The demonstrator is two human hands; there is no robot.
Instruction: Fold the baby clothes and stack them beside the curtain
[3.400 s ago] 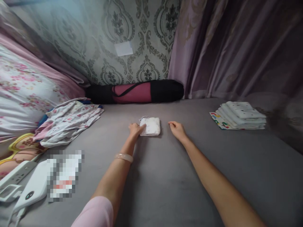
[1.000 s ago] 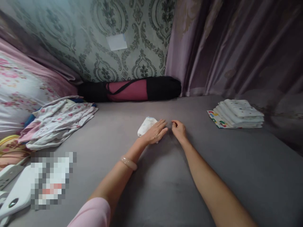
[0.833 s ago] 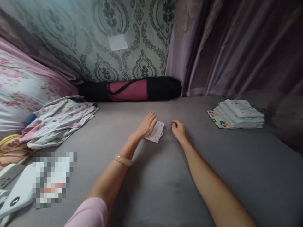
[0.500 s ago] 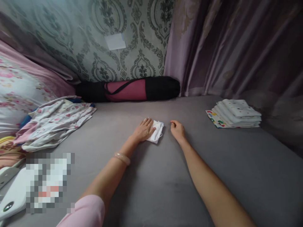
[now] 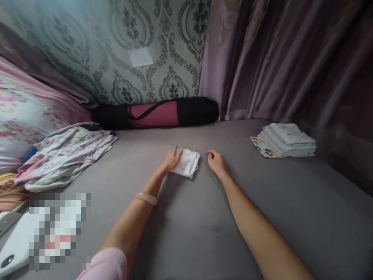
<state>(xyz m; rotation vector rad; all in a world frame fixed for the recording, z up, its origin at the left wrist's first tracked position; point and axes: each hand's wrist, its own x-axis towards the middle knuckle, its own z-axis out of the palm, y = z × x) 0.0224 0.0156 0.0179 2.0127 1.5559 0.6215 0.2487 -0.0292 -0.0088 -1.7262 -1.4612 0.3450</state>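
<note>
A small folded white cloth (image 5: 187,163) lies on the grey sheet in front of me. At its left edge rests my left hand (image 5: 172,159), turned partly on its side, fingers extended and not gripped round anything visible. To the right of the cloth, a short gap away, my right hand (image 5: 216,161) is on the sheet with its fingers curled and thumb and forefinger together; nothing shows in them.
A stack of folded white cloths (image 5: 287,140) sits at the right. Rumpled printed clothes (image 5: 72,151) lie at the left, near a white device (image 5: 17,241). Along the wall stretches a black and maroon bag (image 5: 157,113). Curtains hang behind the stack.
My left hand has slid left off the top of the folded cloth to its edge, uncovering more of it. The right hand stays curled beside it. The view has shifted slightly.
</note>
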